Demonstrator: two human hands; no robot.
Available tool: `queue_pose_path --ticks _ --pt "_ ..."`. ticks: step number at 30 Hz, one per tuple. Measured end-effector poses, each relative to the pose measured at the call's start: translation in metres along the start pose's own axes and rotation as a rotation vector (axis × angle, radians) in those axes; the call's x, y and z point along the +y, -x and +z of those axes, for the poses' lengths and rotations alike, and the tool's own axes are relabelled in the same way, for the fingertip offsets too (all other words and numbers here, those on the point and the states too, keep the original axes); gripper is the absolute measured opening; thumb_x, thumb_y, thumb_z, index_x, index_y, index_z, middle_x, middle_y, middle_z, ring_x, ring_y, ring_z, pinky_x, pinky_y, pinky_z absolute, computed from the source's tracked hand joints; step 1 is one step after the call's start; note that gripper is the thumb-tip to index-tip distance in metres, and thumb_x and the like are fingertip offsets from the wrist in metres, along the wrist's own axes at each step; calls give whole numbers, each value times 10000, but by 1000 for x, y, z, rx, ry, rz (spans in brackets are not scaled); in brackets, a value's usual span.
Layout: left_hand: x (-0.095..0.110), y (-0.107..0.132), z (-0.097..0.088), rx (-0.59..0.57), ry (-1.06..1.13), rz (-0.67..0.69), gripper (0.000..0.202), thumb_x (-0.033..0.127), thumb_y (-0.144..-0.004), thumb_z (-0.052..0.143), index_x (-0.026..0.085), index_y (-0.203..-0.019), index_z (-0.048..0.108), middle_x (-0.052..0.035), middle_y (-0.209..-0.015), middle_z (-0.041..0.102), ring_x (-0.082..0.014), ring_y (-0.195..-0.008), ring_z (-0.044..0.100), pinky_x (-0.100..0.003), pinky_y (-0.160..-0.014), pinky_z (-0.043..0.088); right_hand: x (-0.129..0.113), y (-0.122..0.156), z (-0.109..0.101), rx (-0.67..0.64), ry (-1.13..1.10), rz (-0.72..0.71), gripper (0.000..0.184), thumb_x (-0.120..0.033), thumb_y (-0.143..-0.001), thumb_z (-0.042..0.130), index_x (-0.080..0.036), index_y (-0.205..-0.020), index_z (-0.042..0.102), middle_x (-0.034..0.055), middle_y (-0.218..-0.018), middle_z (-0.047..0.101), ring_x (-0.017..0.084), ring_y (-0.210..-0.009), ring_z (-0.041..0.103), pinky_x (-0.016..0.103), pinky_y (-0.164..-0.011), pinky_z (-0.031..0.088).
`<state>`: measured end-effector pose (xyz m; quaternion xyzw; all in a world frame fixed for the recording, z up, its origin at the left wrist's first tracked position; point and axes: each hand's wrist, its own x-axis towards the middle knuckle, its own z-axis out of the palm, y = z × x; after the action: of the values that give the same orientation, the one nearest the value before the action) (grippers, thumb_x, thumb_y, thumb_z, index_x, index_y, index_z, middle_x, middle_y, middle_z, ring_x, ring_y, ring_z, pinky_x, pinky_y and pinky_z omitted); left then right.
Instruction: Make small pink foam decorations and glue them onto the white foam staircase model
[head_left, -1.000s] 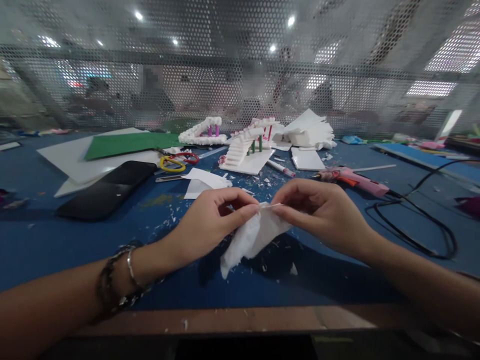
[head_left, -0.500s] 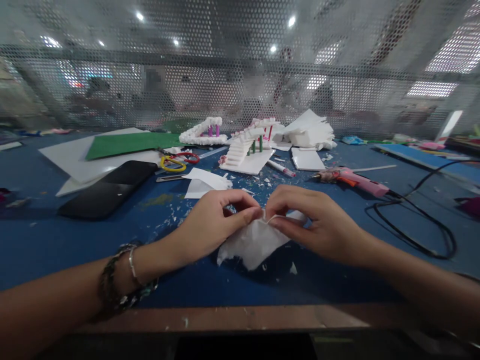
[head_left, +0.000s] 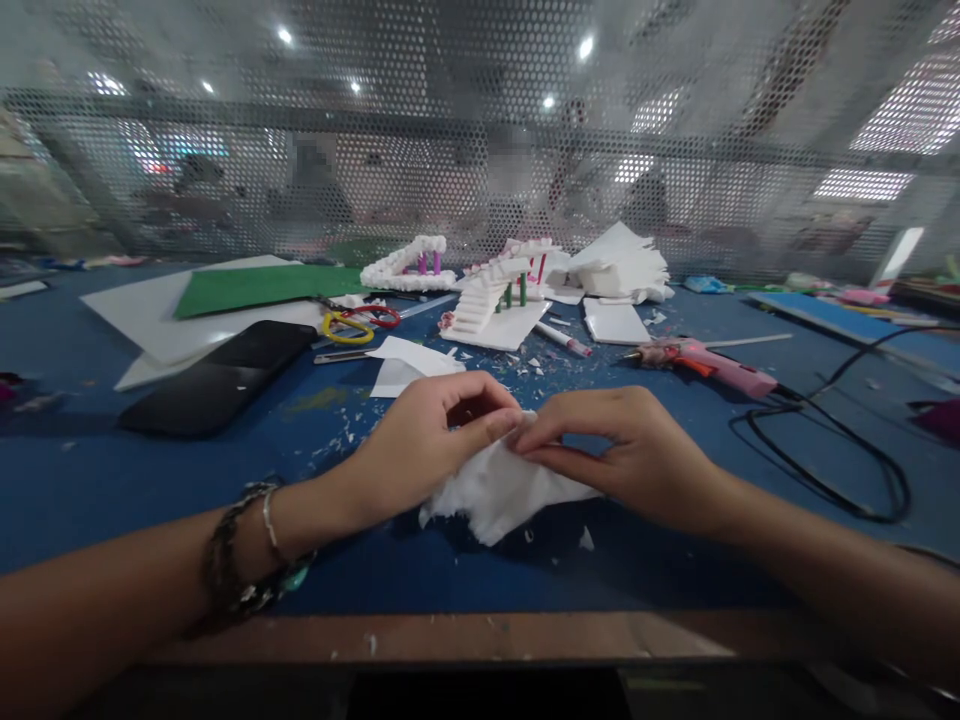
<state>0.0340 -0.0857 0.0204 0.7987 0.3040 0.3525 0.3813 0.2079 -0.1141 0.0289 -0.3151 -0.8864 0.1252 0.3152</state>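
Note:
Between my hands is a thin, crumpled white tissue (head_left: 506, 490) with ragged edges, held just above the blue table. My left hand (head_left: 427, 435) pinches its upper edge between thumb and fingers; bracelets circle that wrist. My right hand (head_left: 630, 450) pinches the same edge close beside it, fingertips nearly touching those of the left. The pinched part of the tissue is hidden by my fingers. Beyond my hands stands a small white staircase model (head_left: 484, 300) with green posts on a white base. White paper pieces (head_left: 412, 365) lie just past my left hand.
At right lies a pink glue gun (head_left: 720, 368) with a looping black cable (head_left: 825, 490). A black phone (head_left: 217, 385), scissors (head_left: 349, 325) and green sheet (head_left: 262, 288) lie left. A white stack (head_left: 619, 265) stands behind, before a perforated metal screen (head_left: 480, 130). Scraps litter the table.
My right hand has shifted slightly left and its fingers have closed nearer to my left fingertips. The tissue's lower edge has swung a little to the left.

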Motion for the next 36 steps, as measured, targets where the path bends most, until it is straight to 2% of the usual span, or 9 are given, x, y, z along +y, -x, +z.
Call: queue_pose_path --ticks 3,8,13,16,25,36 --pt "2 0 0 20 -15 20 136 242 -760 517 150 -696 594 15 -660 604 -86 -589 528 -161 -520 405 -1 1 -1 -8 41 -16 75 -162 -765 535 -149 -741 605 -7 -689 640 64 -634 570 158 -605 425" --pt "2 1 -1 23 -6 9 121 221 -765 516 151 -700 590 16 -664 599 -82 -590 526 -152 -514 403 1 3 -5 -13 82 38 119 -188 -740 558 -162 -855 571 -14 -746 650 75 -671 601 149 -589 435" --pt "2 2 0 23 -20 8 123 216 -762 519 150 -685 588 24 -644 592 -76 -570 512 -150 -500 387 1 3 -12 -74 67 37 108 -179 -785 501 -163 -883 544 -5 -792 654 77 -727 611 148 -614 432" --pt "3 2 2 32 -30 20 128 223 -764 519 148 -685 585 32 -632 581 -68 -561 498 -143 -495 375 1 3 -13 -83 58 52 83 -189 -793 498 -162 -868 519 -8 -755 657 74 -700 612 143 -588 424" --pt "1 3 7 67 -67 52 141 238 -768 507 151 -693 589 23 -637 588 -84 -579 512 -161 -511 392 4 2 -5 31 39 162 68 -231 -769 523 -175 -739 547 -22 -643 611 73 -573 558 163 -510 411" --pt "0 6 11 142 -134 85 132 245 -772 512 157 -717 594 27 -659 602 -86 -606 533 -162 -549 396 0 0 4 200 -132 315 102 -210 -710 584 -144 -647 538 -33 -565 539 51 -497 471 152 -432 369"
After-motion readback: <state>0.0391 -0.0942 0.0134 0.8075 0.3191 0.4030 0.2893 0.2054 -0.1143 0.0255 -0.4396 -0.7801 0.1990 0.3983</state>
